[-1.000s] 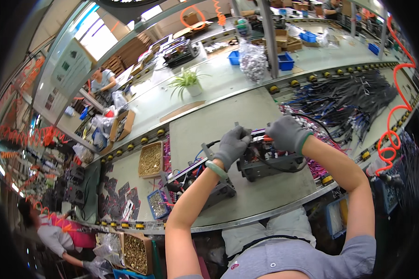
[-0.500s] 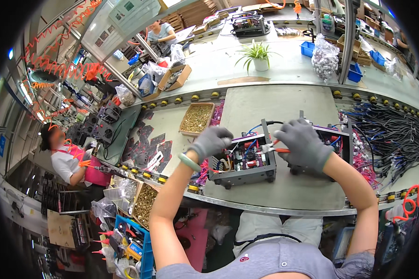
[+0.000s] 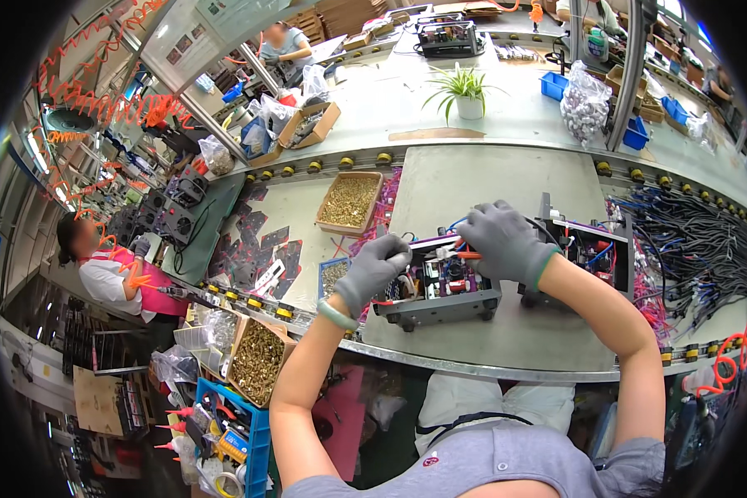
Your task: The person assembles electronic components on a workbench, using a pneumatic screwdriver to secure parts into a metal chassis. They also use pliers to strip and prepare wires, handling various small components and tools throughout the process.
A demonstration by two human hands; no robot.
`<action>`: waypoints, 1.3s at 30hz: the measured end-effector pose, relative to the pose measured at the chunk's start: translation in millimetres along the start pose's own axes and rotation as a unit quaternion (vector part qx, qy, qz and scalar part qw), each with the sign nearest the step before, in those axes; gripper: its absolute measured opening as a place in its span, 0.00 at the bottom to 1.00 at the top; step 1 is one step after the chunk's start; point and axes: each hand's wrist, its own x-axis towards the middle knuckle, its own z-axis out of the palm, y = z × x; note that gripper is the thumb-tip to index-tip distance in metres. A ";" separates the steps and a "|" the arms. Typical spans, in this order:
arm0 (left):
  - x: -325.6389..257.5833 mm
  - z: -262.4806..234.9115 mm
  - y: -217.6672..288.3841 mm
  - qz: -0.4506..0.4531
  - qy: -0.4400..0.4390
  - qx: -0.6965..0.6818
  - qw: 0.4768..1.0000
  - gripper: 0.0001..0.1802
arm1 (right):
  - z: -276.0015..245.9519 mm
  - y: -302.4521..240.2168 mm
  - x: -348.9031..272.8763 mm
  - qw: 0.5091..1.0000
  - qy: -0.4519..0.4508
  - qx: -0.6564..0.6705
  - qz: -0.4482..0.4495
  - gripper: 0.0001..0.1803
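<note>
An open black metal electronics case (image 3: 452, 309), packed with a circuit board, red parts and wires, sits on the grey work board before me. Gloved in grey, my left hand (image 3: 375, 272) is at the case's upper left corner, thumb and fingers pinched together; what they hold is hidden. My right hand (image 3: 505, 242), in a matching glove, reaches over the case's far edge. It is closed around pliers with orange handles (image 3: 470, 255), their pale metal head above the board. A second open black case (image 3: 593, 249) stands just right of it, partly behind my right forearm.
Boxes of brass-coloured small parts (image 3: 350, 203) (image 3: 257, 358) stand to the left, with a small blue tray (image 3: 332, 272) by my left wrist. Black cables (image 3: 681, 228) pile at the right. Beyond are a potted plant (image 3: 470, 104) and a metal post (image 3: 629, 79). A co-worker (image 3: 112, 274) stands left.
My right hand has moved left over the case with the pliers. The near case is turned slightly, and the small blue tray by my left wrist has come into sight.
</note>
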 end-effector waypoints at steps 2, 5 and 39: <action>-6.3 -2.8 -5.8 -0.005 -0.004 -0.097 0.995 0.08 | 5.4 -9.1 17.3 0.999 -0.014 -0.031 -0.026 0.14; -8.9 -0.6 1.2 -0.012 0.018 -0.033 0.999 0.09 | 13.8 -19.8 32.3 0.999 -0.028 -0.038 -0.015 0.18; -227.4 107.5 -313.3 -0.336 0.193 -0.396 0.832 0.07 | 104.1 -41.4 -215.9 0.961 0.055 0.136 0.234 0.29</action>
